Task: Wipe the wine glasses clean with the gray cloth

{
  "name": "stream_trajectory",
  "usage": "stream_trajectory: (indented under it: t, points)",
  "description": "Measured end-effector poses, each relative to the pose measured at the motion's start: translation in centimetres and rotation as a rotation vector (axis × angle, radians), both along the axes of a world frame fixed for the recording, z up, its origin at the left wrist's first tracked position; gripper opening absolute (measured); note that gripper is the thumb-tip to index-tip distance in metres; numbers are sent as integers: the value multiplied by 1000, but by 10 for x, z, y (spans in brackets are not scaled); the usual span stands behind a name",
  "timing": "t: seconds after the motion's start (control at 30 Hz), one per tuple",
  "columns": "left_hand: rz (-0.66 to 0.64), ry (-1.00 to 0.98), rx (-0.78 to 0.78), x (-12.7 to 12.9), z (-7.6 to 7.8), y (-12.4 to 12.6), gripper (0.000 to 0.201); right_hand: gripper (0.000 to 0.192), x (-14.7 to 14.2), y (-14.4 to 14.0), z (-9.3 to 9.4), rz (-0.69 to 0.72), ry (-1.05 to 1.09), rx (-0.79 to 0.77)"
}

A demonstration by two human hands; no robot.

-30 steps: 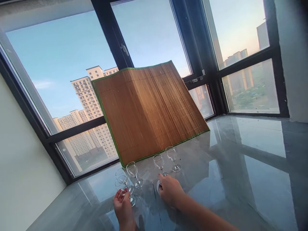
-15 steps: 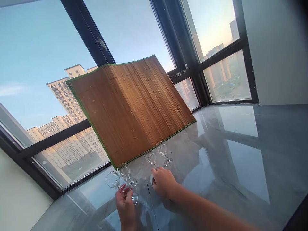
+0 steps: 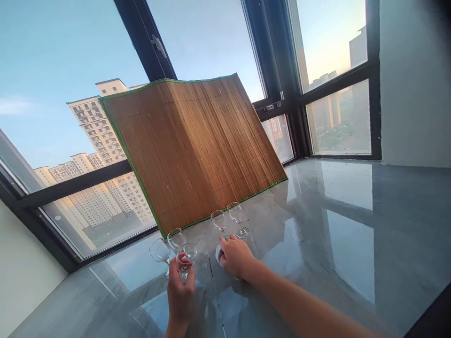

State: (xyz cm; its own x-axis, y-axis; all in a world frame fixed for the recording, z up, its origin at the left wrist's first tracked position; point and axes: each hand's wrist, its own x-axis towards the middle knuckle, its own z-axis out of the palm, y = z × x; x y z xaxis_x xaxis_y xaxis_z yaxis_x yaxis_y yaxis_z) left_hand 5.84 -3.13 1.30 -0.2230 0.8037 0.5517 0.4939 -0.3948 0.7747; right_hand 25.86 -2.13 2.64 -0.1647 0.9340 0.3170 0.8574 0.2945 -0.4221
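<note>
My left hand point(image 3: 180, 288) is closed around a clear stemmed wine glass point(image 3: 186, 256), with its bowl up above my fingers. Just behind it stand two more wine glasses, one at the left point(image 3: 159, 251) and one farther back point(image 3: 176, 239). My right hand point(image 3: 235, 256) is closed over a white, rounded object point(image 3: 218, 253) on the grey surface; most of it is hidden by my fingers, so its kind is unclear. Beyond that hand are two upright wine glasses, a nearer one point(image 3: 218, 219) and one to its right point(image 3: 235, 213).
A brown bamboo mat point(image 3: 197, 155) with green edging leans against the dark window frame point(image 3: 278, 56) behind the glasses. The glossy grey surface point(image 3: 317, 272) reflects the windows and has a dark seam point(image 3: 214, 286) between my hands. Walls flank it on both sides.
The glass in my left hand has swung from tilted, with its foot to the right, to bowl up. My right hand stays on the white object. The view has shifted slightly.
</note>
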Motion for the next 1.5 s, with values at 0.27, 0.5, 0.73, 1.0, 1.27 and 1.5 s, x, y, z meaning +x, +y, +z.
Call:
stream_trajectory:
  t: [0.27,0.5,0.73,1.0,1.27,1.5]
  points:
    - [54,105,-26,4,-3,4,37,74,-10,-3,-3,41,322,187]
    - [134,218,-43,4,-7,4,43,67,-16,-17,5,232,480,294]
    - [177,282,-47,4,-9,5,42,75,-19,-27,6,329,628,363]
    - [152,510,52,8,-7,-2,45,70,-23,-28,1,383,782,519]
    - [57,583,114,18,-3,-13,47,57,-18,-20,3,262,650,602]
    - [140,511,110,15,-4,-7,44,61,-15,-15,-2,108,603,667]
